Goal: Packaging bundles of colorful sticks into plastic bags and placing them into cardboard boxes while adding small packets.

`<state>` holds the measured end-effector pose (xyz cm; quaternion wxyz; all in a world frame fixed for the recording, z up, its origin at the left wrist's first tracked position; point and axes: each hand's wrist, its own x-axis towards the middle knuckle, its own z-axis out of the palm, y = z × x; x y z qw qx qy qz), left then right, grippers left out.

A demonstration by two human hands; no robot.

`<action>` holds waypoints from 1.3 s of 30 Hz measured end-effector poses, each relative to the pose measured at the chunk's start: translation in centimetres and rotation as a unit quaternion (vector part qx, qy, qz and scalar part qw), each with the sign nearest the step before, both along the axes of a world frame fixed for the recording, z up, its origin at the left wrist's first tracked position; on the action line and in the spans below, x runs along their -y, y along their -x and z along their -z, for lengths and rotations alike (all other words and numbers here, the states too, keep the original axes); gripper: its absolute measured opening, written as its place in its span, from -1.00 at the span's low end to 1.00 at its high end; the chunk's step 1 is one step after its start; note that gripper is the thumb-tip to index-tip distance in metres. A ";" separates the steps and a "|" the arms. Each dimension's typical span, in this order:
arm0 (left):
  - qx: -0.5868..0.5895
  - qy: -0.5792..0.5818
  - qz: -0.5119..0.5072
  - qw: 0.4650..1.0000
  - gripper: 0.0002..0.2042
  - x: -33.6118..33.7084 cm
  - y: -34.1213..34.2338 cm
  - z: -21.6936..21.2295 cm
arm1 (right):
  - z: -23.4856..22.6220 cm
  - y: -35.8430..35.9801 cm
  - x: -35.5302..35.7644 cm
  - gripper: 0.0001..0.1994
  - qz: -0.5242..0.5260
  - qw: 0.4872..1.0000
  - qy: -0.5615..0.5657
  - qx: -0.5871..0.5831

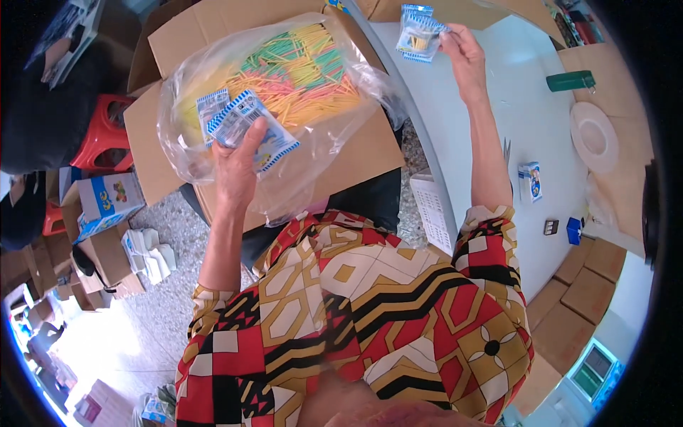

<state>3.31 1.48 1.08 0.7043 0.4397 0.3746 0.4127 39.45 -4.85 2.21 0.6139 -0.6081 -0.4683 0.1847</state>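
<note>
My left hand (pixel 236 169) pinches two or so blue-and-white plastic packets (pixel 242 122), thumb on top, over the near left part of an open cardboard box (pixel 366 153). A clear plastic bag (pixel 186 85) lines the box, heaped with thin yellow, green, pink and orange sticks (pixel 306 85). At the far right, my right hand (pixel 466 60) grips the edge of similar small packets (pixel 420 37) above the pale table (pixel 445 99). Pale yellowish pieces show through the packet there. The packets overlap in both hands, so their exact number is hard to make out.
Another packet (pixel 531 181), scissors (pixel 506 151), a green cylinder (pixel 571 80) and a white round lid (pixel 595 136) lie on the table. Red stools (pixel 107 135) and an open carton (pixel 107 245) stand at left. Another person (pixel 46 114) is at upper left. Stacked cartons (pixel 569 313) stand lower right.
</note>
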 end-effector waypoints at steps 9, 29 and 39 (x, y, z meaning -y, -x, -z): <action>0.001 0.018 0.014 1.000 -0.79 -0.1 -0.1 0.3 | 3.4 -4.1 1.3 -0.80 0.014 0.999 -0.042 -0.030; -0.057 -0.039 0.038 0.997 -0.81 0.2 -1.9 -1.5 | 7.3 -7.9 -0.8 -0.74 0.274 0.941 0.028 0.196; -0.026 -0.046 0.044 0.998 -0.82 0.2 -1.6 -0.7 | -2.5 14.0 -2.1 -0.82 -0.153 0.982 0.056 0.096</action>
